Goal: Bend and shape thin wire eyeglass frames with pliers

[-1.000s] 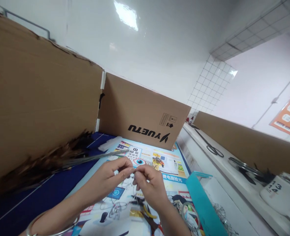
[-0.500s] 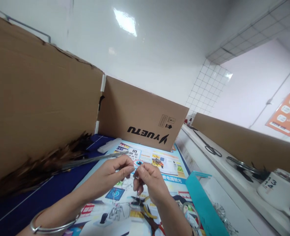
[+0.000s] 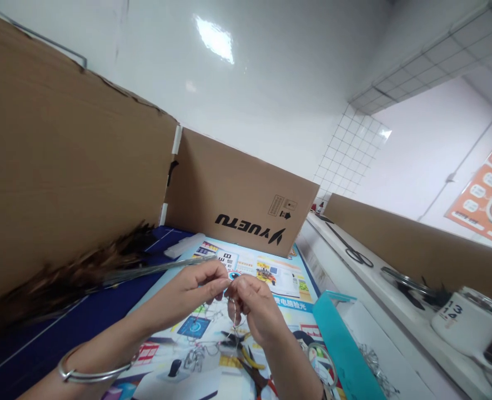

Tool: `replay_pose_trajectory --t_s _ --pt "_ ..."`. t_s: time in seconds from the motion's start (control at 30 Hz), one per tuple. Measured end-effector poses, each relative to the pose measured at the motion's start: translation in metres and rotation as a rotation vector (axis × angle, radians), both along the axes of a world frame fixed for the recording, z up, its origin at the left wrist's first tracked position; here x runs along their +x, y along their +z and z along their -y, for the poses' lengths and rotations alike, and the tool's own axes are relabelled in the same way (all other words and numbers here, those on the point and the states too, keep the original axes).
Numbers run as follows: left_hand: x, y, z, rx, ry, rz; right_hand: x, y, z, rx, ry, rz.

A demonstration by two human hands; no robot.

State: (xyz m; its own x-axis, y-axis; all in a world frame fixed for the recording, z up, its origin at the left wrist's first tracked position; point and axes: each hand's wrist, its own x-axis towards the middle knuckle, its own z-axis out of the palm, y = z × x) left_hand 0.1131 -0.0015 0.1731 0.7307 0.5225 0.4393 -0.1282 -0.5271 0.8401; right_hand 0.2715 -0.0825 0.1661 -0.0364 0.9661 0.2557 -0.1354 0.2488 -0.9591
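Over the printed mat, my left hand (image 3: 202,283) has its thumb and index finger pinched together around the end of a thin wire. My right hand (image 3: 252,303) pinches right beside it, so the fingertips of both hands nearly touch. From the right hand's fingers the thin silvery wire (image 3: 234,314) hangs in a loop toward the mat; its upper part is hidden by the fingers. Below the hands lie yellow-handled pliers (image 3: 252,358) and a second red-handled tool (image 3: 257,380). A small tangle of wire (image 3: 194,358) rests left of them.
Brown feathers (image 3: 100,266) with long stems lie at left along the cardboard wall (image 3: 75,155). A teal box (image 3: 340,344) at right holds wire pieces (image 3: 375,366), beside a clear round ring (image 3: 325,364). Scissors (image 3: 358,256) and a white mug (image 3: 466,328) stand on the right ledge.
My right fingers have closed in toward the left fingertips, and more of the hanging wire shows below them. The left hand has barely moved. The view has shifted slightly.
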Motion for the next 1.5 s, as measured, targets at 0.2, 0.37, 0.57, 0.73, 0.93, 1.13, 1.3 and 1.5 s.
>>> replay_pose_trajectory --t_s 0.2,0.37,0.57,0.73,0.93,1.13,1.3,1.5 --pt "0.001 -0.001 -0.005 -0.010 0.029 0.019 0.004 0.000 0.000 0.005 -0.014 0.066" --pt "-0.001 0.002 -0.004 -0.043 0.031 0.054 0.002 -0.001 -0.001 0.003 -0.028 0.096" --pt "-0.003 0.002 -0.006 -0.110 -0.029 0.092 -0.005 -0.003 -0.002 -0.040 0.011 0.113" --pt "-0.001 0.001 -0.011 -0.135 -0.034 0.104 -0.006 0.000 0.001 -0.045 0.017 0.116" --pt "0.002 -0.004 -0.017 -0.252 -0.106 0.145 0.000 0.002 -0.001 -0.011 -0.036 0.113" --pt "0.007 -0.008 -0.026 -0.356 -0.125 0.156 0.009 0.004 -0.005 -0.010 -0.103 0.134" --pt "0.007 -0.007 -0.026 -0.378 -0.156 0.127 0.013 0.006 -0.007 0.004 -0.139 0.198" --pt "0.009 -0.008 -0.026 -0.400 -0.150 0.068 0.014 0.009 -0.004 0.051 -0.234 0.386"
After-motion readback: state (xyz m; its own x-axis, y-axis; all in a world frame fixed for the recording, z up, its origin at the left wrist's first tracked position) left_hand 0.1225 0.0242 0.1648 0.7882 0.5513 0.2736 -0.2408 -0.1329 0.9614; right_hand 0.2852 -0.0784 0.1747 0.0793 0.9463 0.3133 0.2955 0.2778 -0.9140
